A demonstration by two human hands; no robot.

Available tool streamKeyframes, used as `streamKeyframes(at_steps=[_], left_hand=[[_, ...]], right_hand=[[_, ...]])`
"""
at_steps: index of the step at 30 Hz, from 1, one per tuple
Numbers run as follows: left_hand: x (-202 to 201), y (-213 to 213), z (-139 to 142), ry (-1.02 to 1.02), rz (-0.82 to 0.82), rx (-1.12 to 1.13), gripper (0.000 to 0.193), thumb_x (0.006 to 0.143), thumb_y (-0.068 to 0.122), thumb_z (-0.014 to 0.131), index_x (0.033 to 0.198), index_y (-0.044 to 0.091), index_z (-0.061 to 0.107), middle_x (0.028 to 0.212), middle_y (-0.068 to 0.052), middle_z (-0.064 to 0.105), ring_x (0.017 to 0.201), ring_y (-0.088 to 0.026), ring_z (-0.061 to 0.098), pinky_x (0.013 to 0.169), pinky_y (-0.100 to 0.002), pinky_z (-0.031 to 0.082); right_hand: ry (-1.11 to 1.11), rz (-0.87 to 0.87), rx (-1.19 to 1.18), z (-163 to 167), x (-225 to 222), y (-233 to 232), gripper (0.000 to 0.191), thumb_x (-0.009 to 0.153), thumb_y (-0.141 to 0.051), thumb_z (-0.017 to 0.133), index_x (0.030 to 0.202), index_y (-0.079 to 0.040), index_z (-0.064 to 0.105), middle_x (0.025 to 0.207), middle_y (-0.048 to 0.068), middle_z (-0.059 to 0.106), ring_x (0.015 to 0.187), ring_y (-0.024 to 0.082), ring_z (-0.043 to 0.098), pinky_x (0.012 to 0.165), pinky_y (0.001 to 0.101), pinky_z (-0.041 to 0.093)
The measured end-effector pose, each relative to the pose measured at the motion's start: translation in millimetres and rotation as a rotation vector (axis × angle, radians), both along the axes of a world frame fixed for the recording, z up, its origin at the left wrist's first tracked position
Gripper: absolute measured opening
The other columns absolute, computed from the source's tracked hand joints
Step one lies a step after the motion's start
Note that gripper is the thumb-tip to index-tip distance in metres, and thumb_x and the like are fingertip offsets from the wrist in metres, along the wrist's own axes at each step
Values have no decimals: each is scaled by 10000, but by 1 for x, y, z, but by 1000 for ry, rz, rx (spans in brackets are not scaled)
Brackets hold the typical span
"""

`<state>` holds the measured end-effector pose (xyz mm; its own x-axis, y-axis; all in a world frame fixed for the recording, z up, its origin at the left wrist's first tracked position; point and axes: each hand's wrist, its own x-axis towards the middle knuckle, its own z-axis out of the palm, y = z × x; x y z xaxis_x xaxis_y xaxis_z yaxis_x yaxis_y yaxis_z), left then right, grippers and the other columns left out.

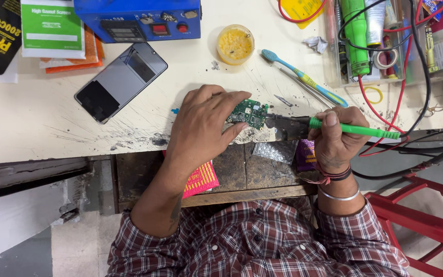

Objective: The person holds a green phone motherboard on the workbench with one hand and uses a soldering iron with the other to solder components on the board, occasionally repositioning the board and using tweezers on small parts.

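Two hands work: left hand (203,125) steadies circuit board (248,113), right hand (334,136) holds soldering iron (355,129).

Before you: green circuit board (248,112); bright green soldering iron (355,129); blue-and-yellow toothbrush (303,78); yellow paste tub (235,44); blue box (138,19) with red switch; black-and-grey phone (120,81); your red-and-white plaid shirt (262,241); red chair (426,220).

Scratched workbench (37,123) under phone (121,81), toothbrush (303,77)
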<state>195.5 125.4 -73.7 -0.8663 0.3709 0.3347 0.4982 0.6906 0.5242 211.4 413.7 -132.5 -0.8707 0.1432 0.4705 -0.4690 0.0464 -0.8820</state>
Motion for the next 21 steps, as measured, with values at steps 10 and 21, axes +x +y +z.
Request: streamKeyframes(at_steps=[10,21], left_hand=[[0,0,4,-1,-11,15,591,844,343,830,1359,142,622,1230,-13,736,1211,-227,585,1052,-432,426],[0,2,3,-11,-4,-5,587,835,354,830,1350,152,634,1209,-7,739,1196,-227,591,1051,-435,428]], right_hand=[[13,0,9,3,-1,-1,283,1133,-199,651,959,-7,538,750,101,609,503,120,541,454,233,441],[20,-19,-5,3,-1,0,289,1133,-212,646,969,0,539,735,100,598,495,122,536,450,236,444]])
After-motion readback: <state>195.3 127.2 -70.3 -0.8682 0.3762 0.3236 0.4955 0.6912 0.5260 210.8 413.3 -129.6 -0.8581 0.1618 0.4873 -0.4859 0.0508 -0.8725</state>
